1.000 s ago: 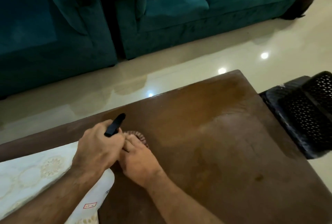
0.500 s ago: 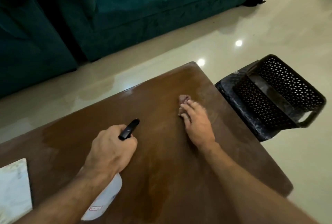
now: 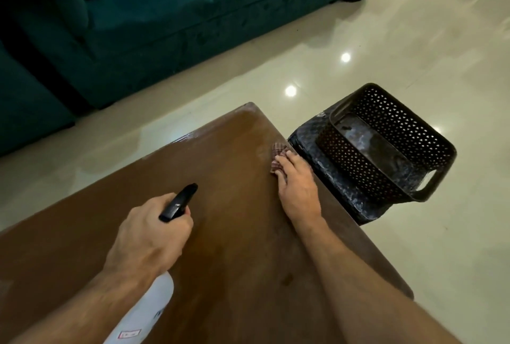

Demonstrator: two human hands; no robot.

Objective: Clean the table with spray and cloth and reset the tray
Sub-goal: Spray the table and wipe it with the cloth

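At the brown table's [image 3: 220,233] right edge, beside a black basket [image 3: 386,145], the right hand [image 3: 298,189] now presses the checked cloth [image 3: 277,157] under flat fingers, having swept across from the left; wiping looks nearly finished. The left hand [image 3: 150,239] grips the white spray bottle [image 3: 143,313], nozzle forward.

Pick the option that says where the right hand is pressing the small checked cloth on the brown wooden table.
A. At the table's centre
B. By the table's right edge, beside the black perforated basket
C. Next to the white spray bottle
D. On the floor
B: the right hand presses the small checked cloth flat at the brown wooden table's right edge, beside the black perforated basket.
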